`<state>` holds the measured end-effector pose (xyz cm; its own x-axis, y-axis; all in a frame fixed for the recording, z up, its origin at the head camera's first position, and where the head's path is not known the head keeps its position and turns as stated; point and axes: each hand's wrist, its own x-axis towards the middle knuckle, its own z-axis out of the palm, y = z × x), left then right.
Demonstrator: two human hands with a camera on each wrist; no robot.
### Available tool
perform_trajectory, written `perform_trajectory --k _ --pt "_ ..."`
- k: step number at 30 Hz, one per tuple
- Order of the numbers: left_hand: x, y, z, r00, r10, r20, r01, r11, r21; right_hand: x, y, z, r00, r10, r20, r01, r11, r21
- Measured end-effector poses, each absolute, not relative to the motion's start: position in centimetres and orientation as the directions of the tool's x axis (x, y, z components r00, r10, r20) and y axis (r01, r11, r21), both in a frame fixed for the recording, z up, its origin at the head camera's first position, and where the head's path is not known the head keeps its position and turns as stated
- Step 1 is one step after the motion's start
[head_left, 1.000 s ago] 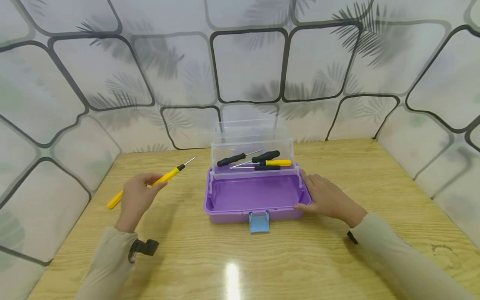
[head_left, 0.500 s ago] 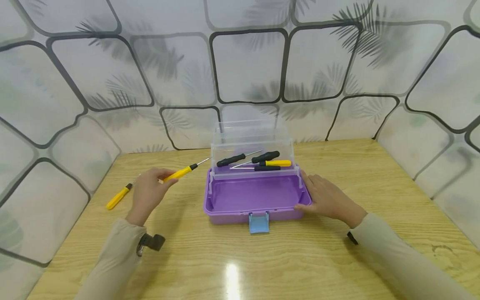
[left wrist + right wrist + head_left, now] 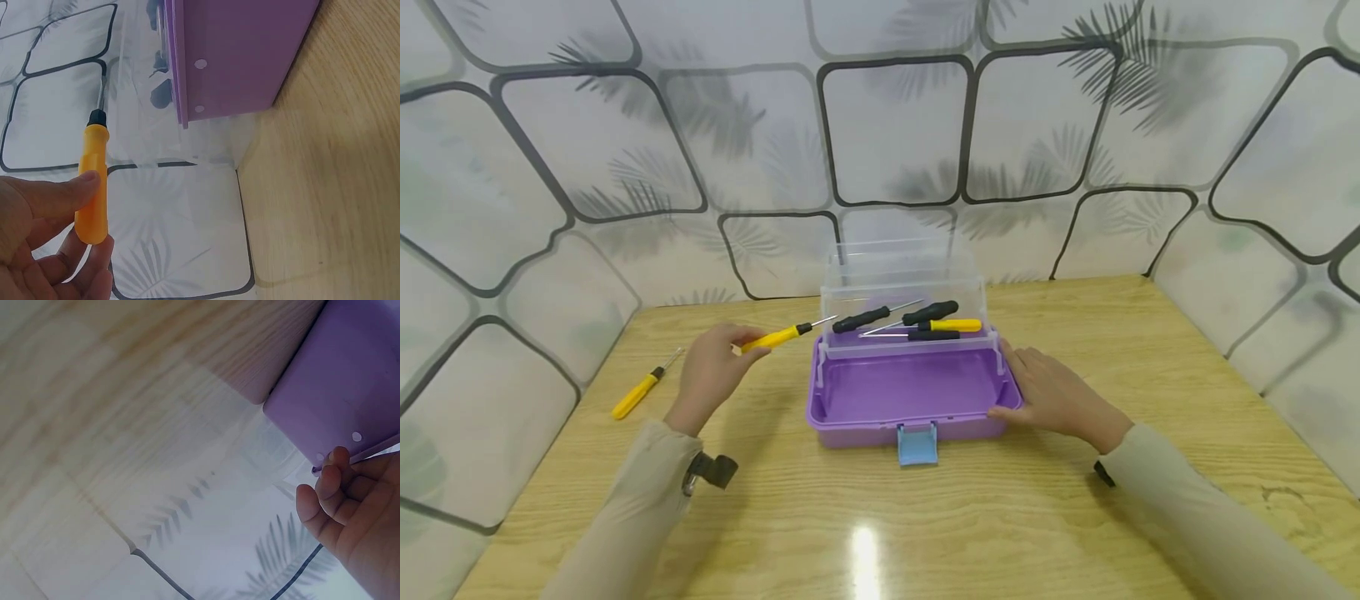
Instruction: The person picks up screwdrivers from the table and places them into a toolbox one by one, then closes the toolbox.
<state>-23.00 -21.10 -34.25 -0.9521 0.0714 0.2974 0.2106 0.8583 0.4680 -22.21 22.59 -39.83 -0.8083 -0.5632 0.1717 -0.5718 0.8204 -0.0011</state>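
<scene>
My left hand (image 3: 713, 367) pinches a screwdriver (image 3: 778, 336) by its yellow handle, thumb on one side and fingers on the other. In the left wrist view the screwdriver (image 3: 94, 150) has a black collar and a metal shaft pointing away from the hand. Its tip is just left of the purple toolbox (image 3: 857, 437), level with the raised clear tray (image 3: 917, 348). At the toolbox's right end, my right hand (image 3: 1052, 392) holds the rim, thumb at the front corner and fingers along the side. The right wrist view shows those bent fingers (image 3: 331, 487) against the purple wall.
Black-handled screwdrivers (image 3: 861, 319) and one yellow-handled screwdriver (image 3: 955, 325) lie in the clear tray. Another yellow screwdriver (image 3: 636, 396) rests on the wooden table (image 3: 1000, 525) at left. A blue latch (image 3: 917, 447) hangs at the toolbox front. Patterned cloth walls (image 3: 895, 133) surround the table.
My left hand has carried the yellow screwdriver rightward to the toolbox's left side, uncovering the other yellow screwdriver on the table. The right hand and the toolbox have stayed put.
</scene>
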Motion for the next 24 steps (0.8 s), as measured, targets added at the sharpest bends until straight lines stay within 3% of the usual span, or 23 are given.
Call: perform_trajectory --k 9,24 --pt "-23.8 -20.3 -33.6 -0.958 0.116 0.261 0.23 0.858 0.46 -22.0 22.7 -39.8 -0.782 -0.58 0.228 -0.596 0.803 -0.001" --pt "-25.0 -19.3 -32.6 -0.946 0.22 0.237 0.303 0.858 0.415 -22.2 22.6 -39.7 -0.814 -0.561 0.154 -0.567 0.823 -0.001"
